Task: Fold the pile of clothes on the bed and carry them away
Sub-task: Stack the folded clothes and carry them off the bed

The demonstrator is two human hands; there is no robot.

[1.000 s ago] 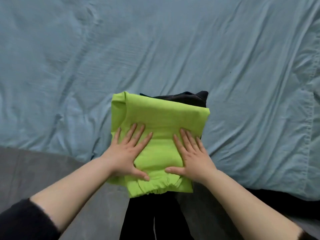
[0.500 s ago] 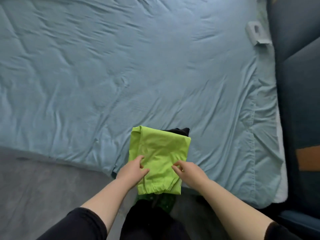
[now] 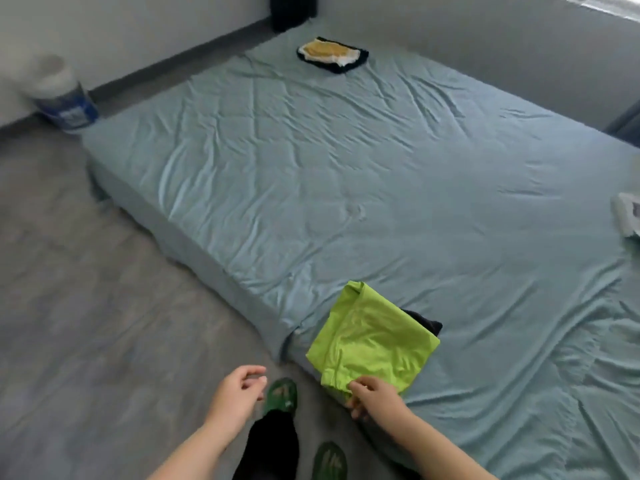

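Head view, green garment (image 3: pixel 375 337): folded, on the bed's (image 3: pixel 346 168) near corner, over a black garment (image 3: pixel 425 322).
Right hand (image 3: pixel 377 398): fingers pinch its near hem.
Left hand (image 3: pixel 239 393): fingers loosely curled, holding nothing (over the floor).
Far end: another folded pile (image 3: pixel 332 54).

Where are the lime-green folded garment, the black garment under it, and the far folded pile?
lime-green folded garment (image 3: pixel 374 344): head view, middle of its top face.
black garment (image 3: pixel 424 323): head view, its exposed corner.
far folded pile (image 3: pixel 329 51): head view, its yellow top layer.
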